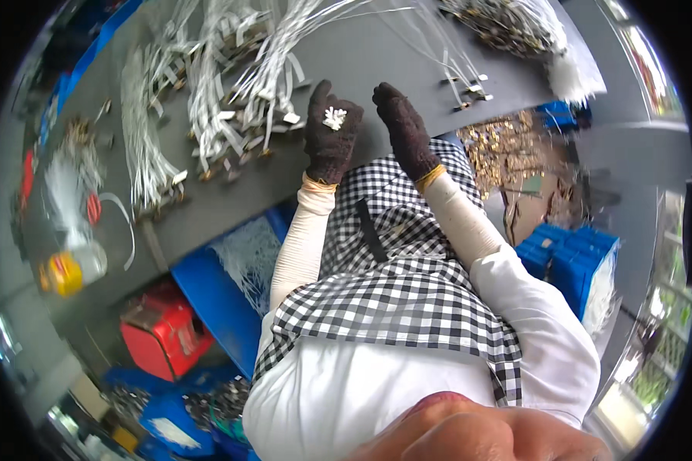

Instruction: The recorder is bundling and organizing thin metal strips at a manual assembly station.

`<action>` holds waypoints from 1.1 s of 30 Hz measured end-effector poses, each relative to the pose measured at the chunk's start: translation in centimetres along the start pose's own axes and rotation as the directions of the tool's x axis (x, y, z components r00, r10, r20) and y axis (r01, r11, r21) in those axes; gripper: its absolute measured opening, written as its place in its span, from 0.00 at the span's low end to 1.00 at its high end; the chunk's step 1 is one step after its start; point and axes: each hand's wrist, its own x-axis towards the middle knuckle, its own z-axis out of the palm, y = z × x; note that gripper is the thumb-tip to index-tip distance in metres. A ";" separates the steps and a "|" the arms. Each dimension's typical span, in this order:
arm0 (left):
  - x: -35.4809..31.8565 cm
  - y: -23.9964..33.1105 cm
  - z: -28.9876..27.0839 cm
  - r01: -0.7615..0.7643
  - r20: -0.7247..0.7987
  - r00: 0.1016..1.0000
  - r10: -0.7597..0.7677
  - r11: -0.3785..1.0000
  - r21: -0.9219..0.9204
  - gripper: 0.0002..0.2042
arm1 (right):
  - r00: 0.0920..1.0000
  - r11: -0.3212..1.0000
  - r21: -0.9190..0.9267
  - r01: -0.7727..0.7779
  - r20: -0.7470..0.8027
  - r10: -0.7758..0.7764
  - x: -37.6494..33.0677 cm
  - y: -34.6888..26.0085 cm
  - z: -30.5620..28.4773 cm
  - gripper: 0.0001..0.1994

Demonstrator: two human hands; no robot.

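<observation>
My left hand (332,138), in a dark knitted glove, is turned palm up at the near edge of the grey table. A small heap of white pieces (334,118) lies in it, too small to name more exactly. The thumb points up and away. My right hand (405,129), gloved the same way, is beside it with fingers stretched out and nothing seen in them. Just left of my left hand lie bundles of white cables (207,115) with small connectors at their ends. A few separate cables (460,81) lie beyond my right hand.
A thick bundle of wires (515,31) lies on the table (346,46) at the far right. Left are a yellow-labelled bottle (73,269) and red-handled scissors (94,208). Below stand a blue bin (223,300), a red box (161,338) and blue crates (573,261).
</observation>
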 end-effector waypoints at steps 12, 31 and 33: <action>4.0 -5.4 5.7 0.130 0.014 0.991 -0.135 0.974 0.187 0.22 | 0.996 0.957 0.290 -0.012 -0.078 0.037 5.5 1.8 -5.0 0.23; 4.3 -2.6 6.2 0.323 -0.074 0.919 -0.387 0.849 -0.418 0.14 | 0.995 0.871 -0.482 0.098 0.046 -0.087 6.4 -0.9 -3.0 0.11; 4.6 -3.4 6.1 0.377 -0.116 0.876 -0.469 0.814 -0.443 0.14 | 0.998 0.831 -0.553 0.060 0.008 -0.067 6.7 -0.5 -2.0 0.11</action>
